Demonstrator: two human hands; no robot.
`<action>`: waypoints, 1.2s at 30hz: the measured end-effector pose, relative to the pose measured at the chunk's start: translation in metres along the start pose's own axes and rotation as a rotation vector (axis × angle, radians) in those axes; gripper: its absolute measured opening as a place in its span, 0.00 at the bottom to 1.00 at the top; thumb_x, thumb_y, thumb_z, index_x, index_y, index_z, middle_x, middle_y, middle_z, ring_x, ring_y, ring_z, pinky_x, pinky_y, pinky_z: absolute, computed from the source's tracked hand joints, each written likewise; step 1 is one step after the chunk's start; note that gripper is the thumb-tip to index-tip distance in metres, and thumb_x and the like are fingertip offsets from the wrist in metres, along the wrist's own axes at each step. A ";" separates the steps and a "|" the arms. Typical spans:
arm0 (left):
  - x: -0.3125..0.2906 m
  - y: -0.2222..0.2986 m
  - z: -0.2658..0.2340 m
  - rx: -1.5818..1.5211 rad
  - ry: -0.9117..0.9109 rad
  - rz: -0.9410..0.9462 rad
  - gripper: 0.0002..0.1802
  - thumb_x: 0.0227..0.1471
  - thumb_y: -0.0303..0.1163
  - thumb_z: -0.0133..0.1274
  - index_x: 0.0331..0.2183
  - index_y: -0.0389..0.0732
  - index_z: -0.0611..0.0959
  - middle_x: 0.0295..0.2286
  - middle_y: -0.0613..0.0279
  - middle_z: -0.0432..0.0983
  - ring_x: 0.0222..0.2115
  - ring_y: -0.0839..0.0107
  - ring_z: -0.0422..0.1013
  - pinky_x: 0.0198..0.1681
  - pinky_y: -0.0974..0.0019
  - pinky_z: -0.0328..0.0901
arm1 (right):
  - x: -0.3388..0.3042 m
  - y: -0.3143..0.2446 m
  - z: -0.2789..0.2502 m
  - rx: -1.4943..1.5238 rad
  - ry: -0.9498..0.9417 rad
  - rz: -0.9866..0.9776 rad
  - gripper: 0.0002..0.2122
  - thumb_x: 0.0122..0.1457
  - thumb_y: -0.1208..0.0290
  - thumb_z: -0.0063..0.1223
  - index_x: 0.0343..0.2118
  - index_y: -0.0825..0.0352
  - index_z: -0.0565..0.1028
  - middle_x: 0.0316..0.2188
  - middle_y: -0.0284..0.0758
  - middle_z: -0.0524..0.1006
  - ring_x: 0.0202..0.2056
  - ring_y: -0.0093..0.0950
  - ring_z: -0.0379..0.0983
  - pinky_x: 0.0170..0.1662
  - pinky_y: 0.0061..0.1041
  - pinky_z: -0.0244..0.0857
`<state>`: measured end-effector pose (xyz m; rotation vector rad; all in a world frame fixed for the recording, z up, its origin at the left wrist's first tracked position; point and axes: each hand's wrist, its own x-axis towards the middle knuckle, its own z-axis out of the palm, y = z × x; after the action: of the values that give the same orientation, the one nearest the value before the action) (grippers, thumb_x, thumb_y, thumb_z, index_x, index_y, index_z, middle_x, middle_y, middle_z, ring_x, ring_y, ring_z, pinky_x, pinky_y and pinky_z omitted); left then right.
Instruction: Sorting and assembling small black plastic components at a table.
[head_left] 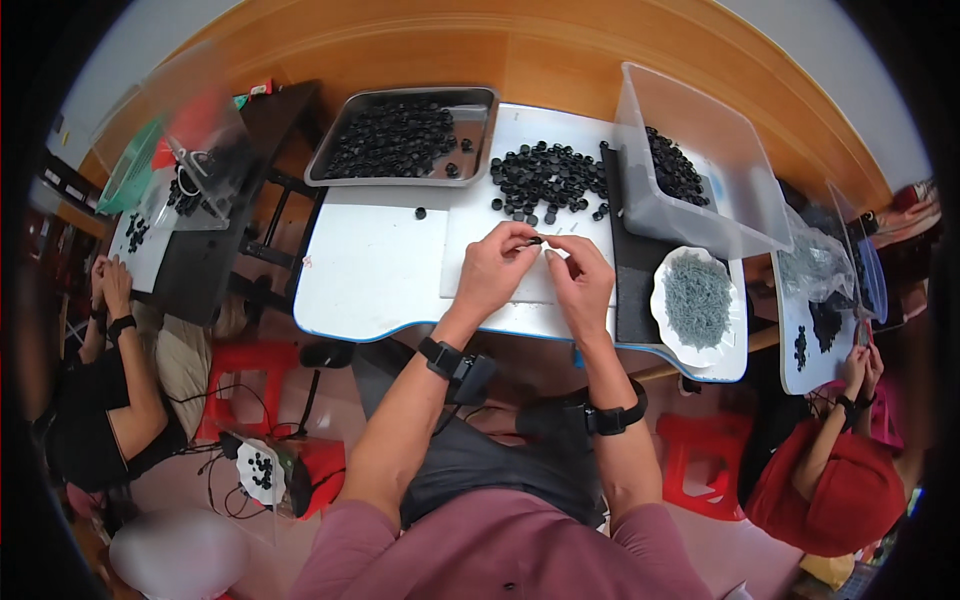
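Note:
My left hand (pixel 495 268) pinches a small black round cap (pixel 534 240) between thumb and fingertips, above the near part of a white board (pixel 480 230). Close beside it, my right hand (pixel 582 275) has thumb and forefinger pressed together next to the cap. Whatever those fingers hold, if anything, is too small to make out. Just beyond both hands lies a loose pile of black caps (pixel 548 178) of the same kind. One single cap (pixel 420 213) sits apart on the white table (pixel 365 270), to the left.
A metal tray (pixel 478 165) of black caps stands at the back left. Right of the pile are a black mat (pixel 636 275), a clear plastic bin (pixel 740 205) with more caps, and a white dish (pixel 735 330) of small grey pieces. Co-workers sit at tables on both sides.

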<state>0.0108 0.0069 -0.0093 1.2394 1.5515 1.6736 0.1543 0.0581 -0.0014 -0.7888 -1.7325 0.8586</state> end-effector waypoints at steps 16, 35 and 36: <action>0.000 -0.001 -0.004 -0.072 -0.142 -0.047 0.13 0.57 0.25 0.60 0.45 0.33 0.83 0.35 0.57 0.86 0.37 0.74 0.81 0.42 0.70 0.74 | 0.001 0.009 -0.005 0.150 -0.045 0.127 0.08 0.56 0.81 0.64 0.39 0.69 0.83 0.33 0.32 0.80 0.24 0.15 0.69 0.28 0.17 0.64; 0.007 0.004 0.001 0.187 0.208 -0.032 0.13 0.57 0.24 0.57 0.45 0.35 0.81 0.30 0.60 0.83 0.31 0.74 0.79 0.39 0.70 0.71 | 0.001 0.017 -0.005 0.296 0.093 0.315 0.08 0.58 0.78 0.63 0.40 0.72 0.82 0.31 0.31 0.83 0.25 0.15 0.75 0.29 0.16 0.68; 0.013 -0.002 -0.004 0.323 0.257 0.009 0.14 0.56 0.23 0.57 0.45 0.34 0.82 0.27 0.57 0.81 0.28 0.68 0.77 0.37 0.65 0.71 | 0.000 0.017 -0.003 0.275 0.097 0.319 0.09 0.58 0.79 0.62 0.41 0.73 0.82 0.31 0.32 0.83 0.26 0.16 0.76 0.30 0.16 0.69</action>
<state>0.0008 0.0163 -0.0079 1.2211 2.0393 1.6869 0.1593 0.0681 -0.0148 -0.9158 -1.3858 1.2230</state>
